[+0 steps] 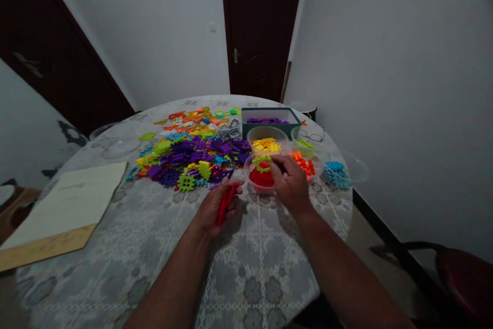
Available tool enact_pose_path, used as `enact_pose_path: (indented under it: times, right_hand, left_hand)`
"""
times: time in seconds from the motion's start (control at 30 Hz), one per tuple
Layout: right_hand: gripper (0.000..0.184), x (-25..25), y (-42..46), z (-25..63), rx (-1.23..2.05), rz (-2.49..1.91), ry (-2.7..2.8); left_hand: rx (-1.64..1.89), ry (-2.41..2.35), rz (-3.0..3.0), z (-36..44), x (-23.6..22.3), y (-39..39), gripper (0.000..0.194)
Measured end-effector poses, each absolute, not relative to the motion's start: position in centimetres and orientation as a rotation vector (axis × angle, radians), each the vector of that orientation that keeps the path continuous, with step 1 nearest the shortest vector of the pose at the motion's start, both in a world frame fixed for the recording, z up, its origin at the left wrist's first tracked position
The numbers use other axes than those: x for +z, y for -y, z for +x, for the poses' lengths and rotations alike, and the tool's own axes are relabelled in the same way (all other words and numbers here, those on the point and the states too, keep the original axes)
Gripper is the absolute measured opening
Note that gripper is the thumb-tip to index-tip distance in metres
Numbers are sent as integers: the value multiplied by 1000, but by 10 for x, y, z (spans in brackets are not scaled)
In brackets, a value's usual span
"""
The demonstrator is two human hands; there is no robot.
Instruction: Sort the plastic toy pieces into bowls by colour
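Observation:
In front of the mixed pile of plastic building pieces [192, 152], my left hand [219, 208] is closed around a red building piece [226, 205], held up on edge. My right hand [290, 182] pinches a yellow-green building piece [262, 163] above a clear round tub [247, 172]. Red pieces [262, 177] lie in that tub. Right of the hand, another tub holds orange pieces [306, 165], partly hidden by my knuckles. Behind, yellow pieces [266, 144] sit in a tub, and a few green pieces [305, 144] lie in one beside it.
A dark green box [271, 130] with purple pieces stands at the back. Blue pieces [336, 174] sit in a tub near the right table edge, and eyeglasses [316, 137] lie behind. A paper sheet on a board [73, 206] rests at left, clear lids [121, 147] beyond it.

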State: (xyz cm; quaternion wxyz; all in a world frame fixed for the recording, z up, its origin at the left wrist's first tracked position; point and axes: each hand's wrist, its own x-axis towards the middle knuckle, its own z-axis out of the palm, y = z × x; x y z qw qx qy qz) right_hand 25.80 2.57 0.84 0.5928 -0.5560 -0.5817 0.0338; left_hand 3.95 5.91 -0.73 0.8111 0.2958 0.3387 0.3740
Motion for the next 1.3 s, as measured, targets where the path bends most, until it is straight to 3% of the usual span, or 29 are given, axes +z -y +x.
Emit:
enact_pose_path:
  times: [0.13, 0.33, 0.63, 0.8, 1.07, 1.3]
  right_hand:
    - [24, 2, -35, 278, -7, -1425, 1254]
    - [27, -4, -39, 288, -47, -1490, 1236]
    - [31, -3, -44, 315, -121, -1547, 1046]
    - [32, 20, -55, 335, -110, -1602, 1146]
    - [41, 57, -89, 387, -419, -1793, 1112]
    - [27, 43, -32, 268, 78, -1412, 1731]
  left_hand:
    - [823, -776, 523, 37, -6, -64, 35]
    - [830, -720, 503, 32, -9, -68, 50]
    - [881, -823, 656, 34, -11, -68, 47]
    - [906, -888, 674, 34, -7, -68, 44]
    - [972, -858, 622, 35, -8, -67, 31]
    - [1005, -773, 612, 36, -15, -68, 34]
